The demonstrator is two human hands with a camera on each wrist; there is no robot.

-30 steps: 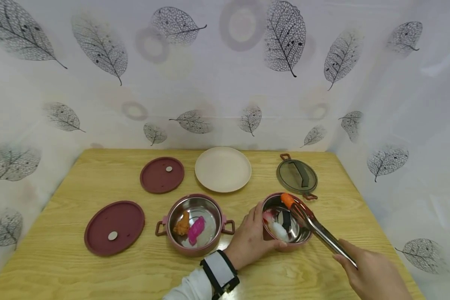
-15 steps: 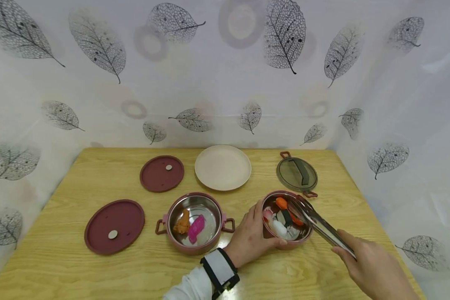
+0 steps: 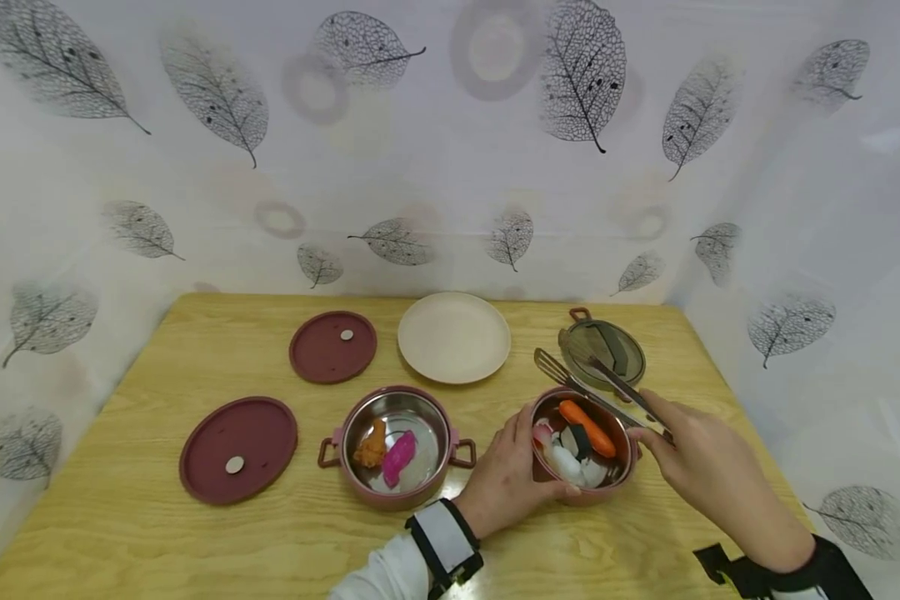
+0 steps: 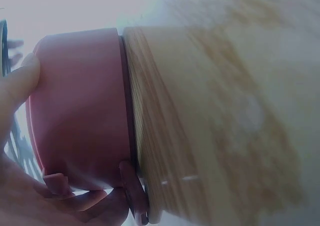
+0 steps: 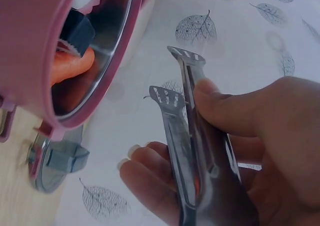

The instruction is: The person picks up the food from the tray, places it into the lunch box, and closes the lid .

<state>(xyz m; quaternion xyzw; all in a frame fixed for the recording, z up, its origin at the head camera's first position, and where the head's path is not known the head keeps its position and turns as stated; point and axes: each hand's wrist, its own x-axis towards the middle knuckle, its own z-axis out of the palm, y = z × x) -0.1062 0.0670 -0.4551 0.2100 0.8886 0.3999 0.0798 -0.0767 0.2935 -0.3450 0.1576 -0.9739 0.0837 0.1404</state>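
- Nearest: straps on both wrists (image 3: 448, 537); white sleeve (image 3: 382, 573) on the left arm.
- Left hand (image 3: 504, 477) grips the right pot (image 3: 587, 497), thumb at the rim, fingers round the handle side.
- Right hand (image 3: 701, 462) holds the tongs (image 5: 206, 153); the tips stand apart, no food between them, beyond the pot's far rim.
- In the right pot: carrot (image 3: 591, 430) lying slantwise, black-and-white piece (image 3: 576, 442) against it, white piece (image 3: 566, 463) nearer, pink piece (image 3: 542, 433) at left.
- Left pot (image 3: 382, 502), just left of the left hand: orange-brown lump (image 3: 371, 447) and magenta piece (image 3: 398, 458) inside.
- Progress, my reading: carrot's placing looks done, tongs free of it. Both pots uncovered; no covering done so far. Whether more food is due, cannot tell.
- Left of the left pot: near maroon disc (image 3: 217, 433) with a pale button.
- Far row, left to right: far maroon disc (image 3: 326, 358), cream plate (image 3: 454, 337), glass lid (image 3: 633, 340) behind the tongs.
- Surface: yellowish wood-grain table (image 3: 270, 546), glare at the near edge.
- Room: pale backdrop (image 3: 420, 167) printed with dark skeleton leaves, enclosing far, left and right sides.
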